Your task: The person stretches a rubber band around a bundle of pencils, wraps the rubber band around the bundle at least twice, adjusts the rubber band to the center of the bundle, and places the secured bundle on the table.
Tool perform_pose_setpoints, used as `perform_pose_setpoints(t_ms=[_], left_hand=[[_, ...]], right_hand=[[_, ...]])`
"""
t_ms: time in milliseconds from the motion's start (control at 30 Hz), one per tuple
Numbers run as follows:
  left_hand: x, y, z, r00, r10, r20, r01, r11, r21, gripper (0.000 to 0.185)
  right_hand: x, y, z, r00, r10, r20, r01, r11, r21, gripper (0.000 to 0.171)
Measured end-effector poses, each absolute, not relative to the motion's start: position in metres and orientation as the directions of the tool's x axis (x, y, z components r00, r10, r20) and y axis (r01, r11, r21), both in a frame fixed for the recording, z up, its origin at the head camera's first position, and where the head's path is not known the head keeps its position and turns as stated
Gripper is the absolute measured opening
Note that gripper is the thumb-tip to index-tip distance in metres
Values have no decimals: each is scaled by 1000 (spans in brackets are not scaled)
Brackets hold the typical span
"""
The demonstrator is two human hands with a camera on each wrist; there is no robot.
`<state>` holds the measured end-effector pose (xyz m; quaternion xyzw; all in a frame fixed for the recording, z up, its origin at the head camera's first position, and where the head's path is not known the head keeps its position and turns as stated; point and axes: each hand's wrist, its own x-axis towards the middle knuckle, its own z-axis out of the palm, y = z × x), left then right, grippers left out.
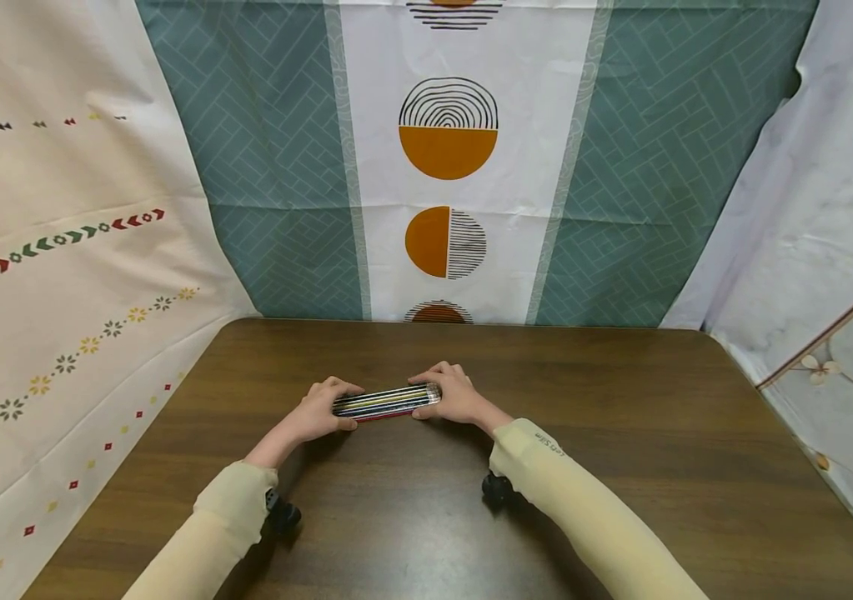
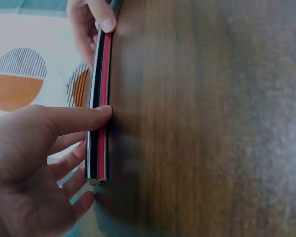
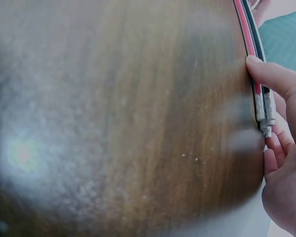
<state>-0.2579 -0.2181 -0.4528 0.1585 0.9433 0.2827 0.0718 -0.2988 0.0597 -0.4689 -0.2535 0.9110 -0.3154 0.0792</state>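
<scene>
A bundle of striped pencils (image 1: 384, 403) lies crosswise between the two hands, dark with white and yellow lines and a red one along the near side. My left hand (image 1: 317, 411) grips its left end, thumb on the near side and fingers at the far side. At the other end, my right hand (image 1: 452, 395) holds the bundle the same way. In the left wrist view, the thumb presses across the red pencil (image 2: 102, 153), near the bare ends. Silvery ferrules (image 3: 264, 108) with eraser tips show beside the right fingers in the right wrist view.
The brown wooden table (image 1: 621, 433) spreads around both hands. Behind it hangs a green and white patterned cloth (image 1: 449, 183), with a cream cloth (image 1: 81, 275) on the left and a pale floral one (image 1: 831, 250) on the right. Black devices (image 1: 497, 490) sit beneath the wrists.
</scene>
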Motion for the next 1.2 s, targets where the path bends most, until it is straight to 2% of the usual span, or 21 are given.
perform_pose_setpoints(t_ms=[433,1000,1200], left_hand=[[-261,-217,-449,-932,353,-85,236,767,596,44],[-265,-214,-441,-900,422,-113,281,757,590,41],[-265,-213,-440,-886,441,-142,274,746,607,33]], right_hand=[[-301,62,-469,-852,-522,18,-408,642,-649,47],[-302,65,-467,-816,-578,8,-433,602,-671,45],[-302,66,-466,-812,-584,-11,-416,591,-691,35]])
